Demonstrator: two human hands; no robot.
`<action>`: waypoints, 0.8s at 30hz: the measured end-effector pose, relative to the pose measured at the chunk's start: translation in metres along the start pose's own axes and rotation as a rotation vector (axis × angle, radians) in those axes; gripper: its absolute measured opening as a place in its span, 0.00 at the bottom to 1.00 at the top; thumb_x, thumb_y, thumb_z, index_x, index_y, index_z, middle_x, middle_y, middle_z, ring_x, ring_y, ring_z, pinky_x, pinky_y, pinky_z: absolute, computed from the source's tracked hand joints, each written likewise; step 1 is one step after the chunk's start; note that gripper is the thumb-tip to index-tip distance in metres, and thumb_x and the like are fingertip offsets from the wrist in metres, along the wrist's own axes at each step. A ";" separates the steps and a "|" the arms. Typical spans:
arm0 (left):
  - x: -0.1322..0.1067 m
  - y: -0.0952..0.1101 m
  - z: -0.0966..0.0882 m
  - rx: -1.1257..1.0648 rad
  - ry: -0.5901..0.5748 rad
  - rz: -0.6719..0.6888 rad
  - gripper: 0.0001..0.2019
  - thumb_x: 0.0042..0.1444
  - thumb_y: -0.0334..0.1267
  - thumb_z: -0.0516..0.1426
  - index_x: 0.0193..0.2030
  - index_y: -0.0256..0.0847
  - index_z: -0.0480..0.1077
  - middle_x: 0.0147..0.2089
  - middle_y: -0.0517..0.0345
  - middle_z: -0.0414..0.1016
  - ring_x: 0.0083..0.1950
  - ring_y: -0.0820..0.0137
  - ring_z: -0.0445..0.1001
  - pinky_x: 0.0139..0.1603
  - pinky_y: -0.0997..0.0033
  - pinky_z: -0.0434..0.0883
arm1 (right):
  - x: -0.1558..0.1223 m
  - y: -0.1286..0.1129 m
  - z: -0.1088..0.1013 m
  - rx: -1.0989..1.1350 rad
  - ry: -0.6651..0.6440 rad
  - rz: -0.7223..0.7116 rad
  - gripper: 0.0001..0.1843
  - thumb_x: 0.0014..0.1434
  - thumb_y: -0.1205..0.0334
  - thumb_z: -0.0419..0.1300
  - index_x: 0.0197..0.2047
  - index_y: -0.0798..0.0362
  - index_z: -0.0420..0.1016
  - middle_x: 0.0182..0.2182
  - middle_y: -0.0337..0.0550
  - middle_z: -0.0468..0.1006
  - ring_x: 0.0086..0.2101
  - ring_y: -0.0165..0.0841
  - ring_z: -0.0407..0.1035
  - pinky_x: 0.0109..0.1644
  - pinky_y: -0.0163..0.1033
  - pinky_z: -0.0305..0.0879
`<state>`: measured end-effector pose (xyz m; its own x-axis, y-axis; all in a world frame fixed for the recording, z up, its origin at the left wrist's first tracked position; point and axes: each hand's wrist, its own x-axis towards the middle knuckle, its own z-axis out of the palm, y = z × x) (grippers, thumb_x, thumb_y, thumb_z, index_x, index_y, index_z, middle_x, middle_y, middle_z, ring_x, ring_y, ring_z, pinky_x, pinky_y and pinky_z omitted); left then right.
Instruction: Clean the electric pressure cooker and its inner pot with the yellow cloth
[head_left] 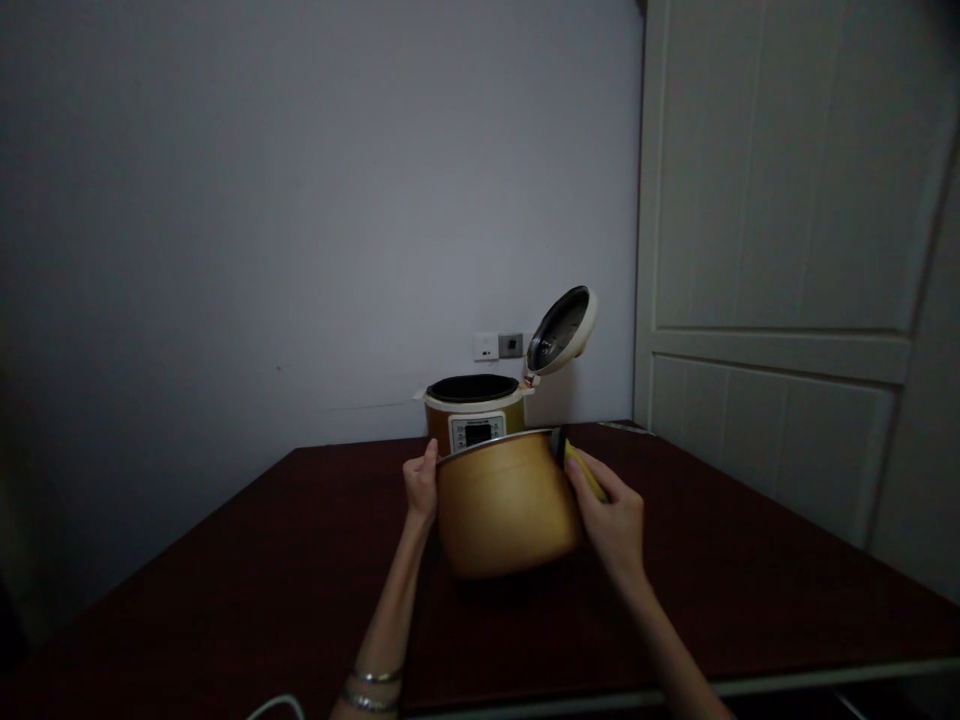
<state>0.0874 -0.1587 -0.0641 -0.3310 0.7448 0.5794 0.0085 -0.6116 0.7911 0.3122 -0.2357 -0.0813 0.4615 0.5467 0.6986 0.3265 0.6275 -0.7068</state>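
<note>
Left hand [421,488], pot [506,505]; right hand [615,520], sponge [583,468]

Before the cooker [474,410], the pot [508,505] is between the left hand [421,487] and a sponge [583,469] in the right hand [613,522].

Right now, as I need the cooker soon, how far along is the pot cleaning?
Done: cooker lid open, pot out. In hand: left hand steadies the pot, right hand holds a yellow sponge at its rim. Left: pot not yet back in the cooker.
</note>
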 end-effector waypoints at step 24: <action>0.001 0.000 -0.002 -0.066 0.007 -0.076 0.24 0.43 0.51 0.56 0.10 0.41 0.49 0.13 0.69 0.45 0.16 0.81 0.44 0.18 0.76 0.43 | 0.004 -0.019 0.011 -0.024 -0.119 -0.258 0.14 0.56 0.59 0.59 0.45 0.50 0.78 0.46 0.47 0.77 0.48 0.40 0.70 0.56 0.50 0.64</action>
<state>0.0853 -0.1586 -0.0636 -0.3351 0.7879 0.5166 -0.0792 -0.5699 0.8179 0.2989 -0.2397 -0.0634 0.2611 0.4323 0.8631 0.4413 0.7418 -0.5050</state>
